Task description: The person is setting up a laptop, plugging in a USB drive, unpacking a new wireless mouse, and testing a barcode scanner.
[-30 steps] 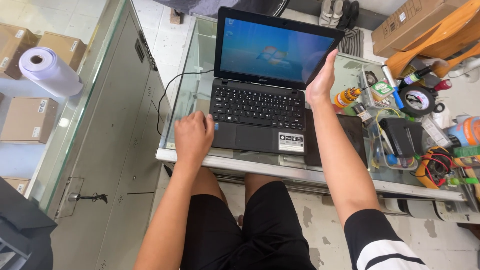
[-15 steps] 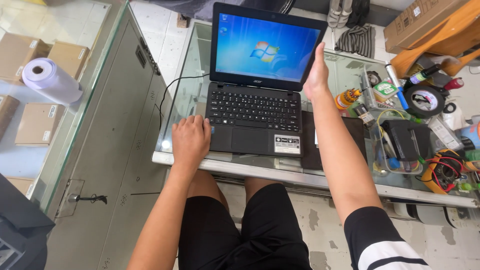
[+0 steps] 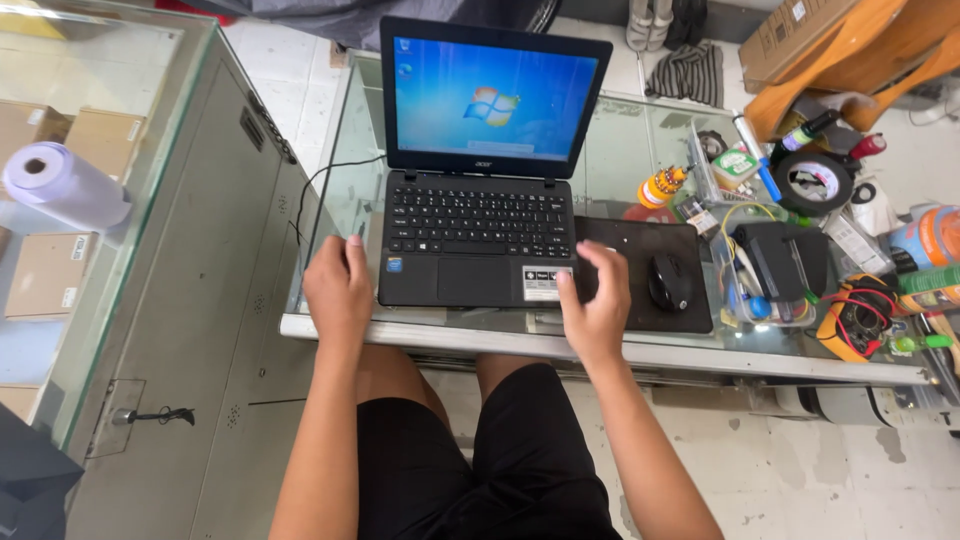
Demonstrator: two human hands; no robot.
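Left hand (image 3: 338, 288) flat, empty, beside laptop (image 3: 478, 235); right hand (image 3: 597, 300) loosely curled, empty, by white label (image 3: 546, 282).

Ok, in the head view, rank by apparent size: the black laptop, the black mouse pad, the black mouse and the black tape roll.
1. Black laptop, clearly largest.
2. Black rectangular mouse pad.
3. Black ring-shaped tape roll.
4. Black computer mouse, though tape roll and mouse look close in size, so their order is unsure.
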